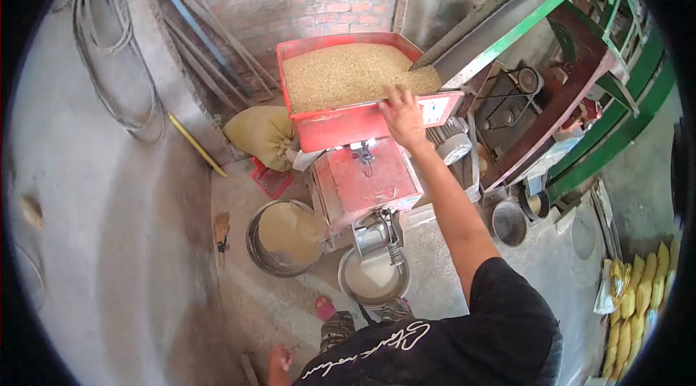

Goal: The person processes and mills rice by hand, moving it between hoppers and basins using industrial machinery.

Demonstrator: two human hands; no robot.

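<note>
Filling the upper right, green chute machine [507, 23]; red hopper [341, 129] heaped with grain [341, 74] at upper centre.
Red mill body [366, 183] below, big basin [251, 245] and small basin [346, 293] lower centre; right hand [403, 119] flat on hopper's front rim, fingers spread, gripping nothing; left hand out of view.

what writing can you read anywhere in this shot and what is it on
White cursive script on the black shirt: too warped to read.
Print on the label plate, on the red hopper beside the right hand: too small to read.
Any print on the yellow packets: too blurred to tell.
No text here can be quoted.
</note>
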